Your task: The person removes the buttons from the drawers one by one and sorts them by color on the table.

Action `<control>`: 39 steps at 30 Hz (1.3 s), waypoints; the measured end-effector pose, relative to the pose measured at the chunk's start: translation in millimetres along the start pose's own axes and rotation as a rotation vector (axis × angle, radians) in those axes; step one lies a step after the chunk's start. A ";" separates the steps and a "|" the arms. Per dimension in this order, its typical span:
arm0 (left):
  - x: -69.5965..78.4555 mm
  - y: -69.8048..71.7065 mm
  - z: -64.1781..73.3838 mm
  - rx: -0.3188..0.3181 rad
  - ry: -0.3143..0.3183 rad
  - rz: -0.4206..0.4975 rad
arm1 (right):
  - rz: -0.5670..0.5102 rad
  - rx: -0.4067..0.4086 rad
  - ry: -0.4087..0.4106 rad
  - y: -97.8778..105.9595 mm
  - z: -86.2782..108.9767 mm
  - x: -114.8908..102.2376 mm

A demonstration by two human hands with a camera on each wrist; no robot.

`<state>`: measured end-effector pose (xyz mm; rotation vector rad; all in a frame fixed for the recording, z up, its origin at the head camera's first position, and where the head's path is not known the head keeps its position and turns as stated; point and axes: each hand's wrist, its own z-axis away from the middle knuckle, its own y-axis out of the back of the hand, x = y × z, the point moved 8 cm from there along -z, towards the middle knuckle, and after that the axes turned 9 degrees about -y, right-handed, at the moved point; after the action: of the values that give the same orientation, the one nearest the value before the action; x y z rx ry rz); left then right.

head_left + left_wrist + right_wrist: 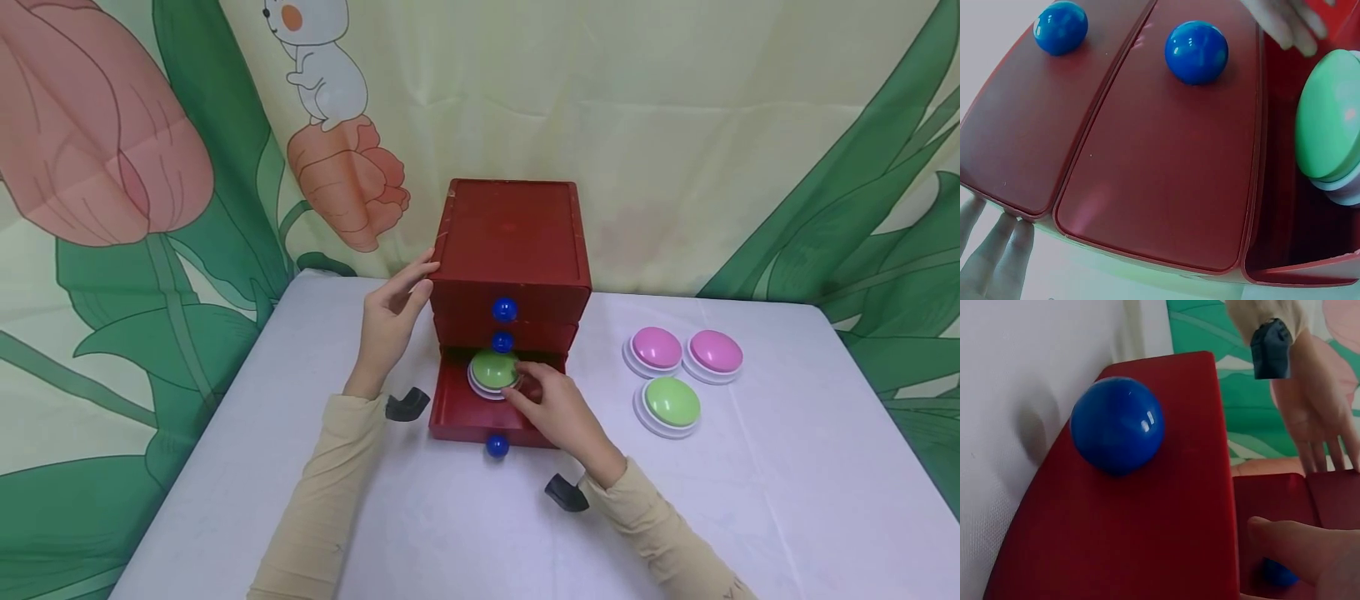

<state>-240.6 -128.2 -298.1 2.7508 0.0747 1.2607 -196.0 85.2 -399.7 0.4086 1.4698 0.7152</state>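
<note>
A dark red drawer cabinet [512, 242] with blue ball knobs stands at the table's back; its bottom drawer [457, 408] is pulled out. Inside that drawer sits a green dome push light [493, 369] on a white base, also seen in the left wrist view as a green dome [1332, 119]. My right hand [557, 408] is over the drawer at the light's right edge, thumb and fingers apart. In the left wrist view its fingertips [1297, 34] show beside the dome with a small gap. My left hand [390, 321] rests its extended fingers against the cabinet's left side.
Right of the cabinet, two pink dome lights [657, 347] and another green dome light [672, 402] lie on the white table [787, 467]. A printed curtain [675, 125] hangs close behind the cabinet. Black wrist mounts [566, 493] stick out from both sleeves.
</note>
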 end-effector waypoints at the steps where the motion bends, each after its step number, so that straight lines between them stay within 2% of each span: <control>1: -0.2 0.0 0.0 0.000 0.001 -0.001 | 0.018 0.004 0.003 -0.5 -0.9 -0.1; 7: -0.4 -0.2 0.3 -0.001 0.002 -0.003 | 0.077 -0.003 0.036 -5.5 -5.9 -2.3; 16: -0.7 0.4 -0.2 -0.001 -0.003 0.003 | 0.135 -0.058 0.101 -14.9 -15.1 -6.8; 23: -1.1 0.1 -0.7 0.000 -0.014 0.015 | 0.175 -0.104 0.098 -19.3 -21.0 -4.7; 27: -1.2 0.1 -0.9 0.000 -0.018 0.018 | 0.183 -0.111 0.114 -21.9 -25.0 -3.9; 39: -2.1 0.7 -0.7 -0.002 -0.013 0.010 | 0.189 -0.116 0.097 -28.7 -33.7 2.1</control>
<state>-242.5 -129.1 -299.2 2.7611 0.0587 1.2439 -223.8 59.7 -423.0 0.4315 1.4845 0.9780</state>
